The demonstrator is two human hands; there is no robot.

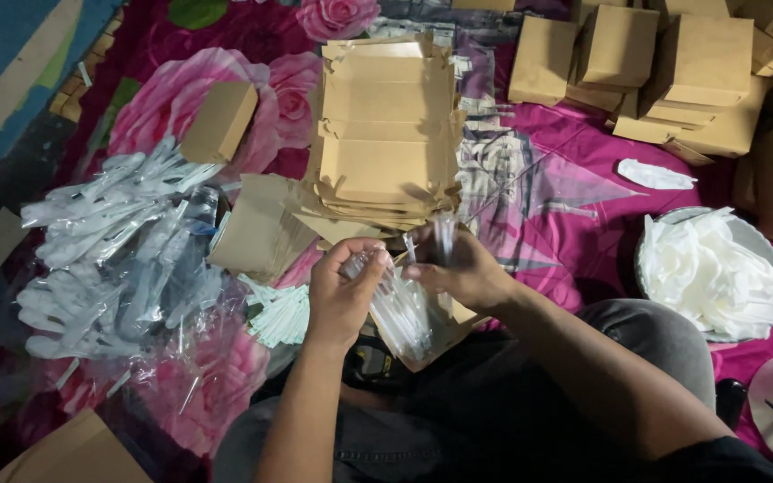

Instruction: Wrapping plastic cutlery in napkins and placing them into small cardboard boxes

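1. We see our left hand (340, 291) and right hand (458, 268) meeting over our lap, both closed on a bundle of clear plastic sleeves (402, 309).
2. The left fingers (364, 259) curl around the bundle's upper left end; the right fingers (422, 273) pinch its top from the other side, so the sleeves run down and to the right between the two hands.
3. One clear sleeve (445, 234) stands up above the right fingers.
4. The bundle hangs over an open brown carton (458, 320) lying against our knees.
5. Just beyond the hands sits a stack of flattened brown boxes (388, 134) on the floral cloth (565, 206).
6. To the left lies a heap of wrapped white cutlery (109, 250); to the right, a bowl of white napkins (717, 273).
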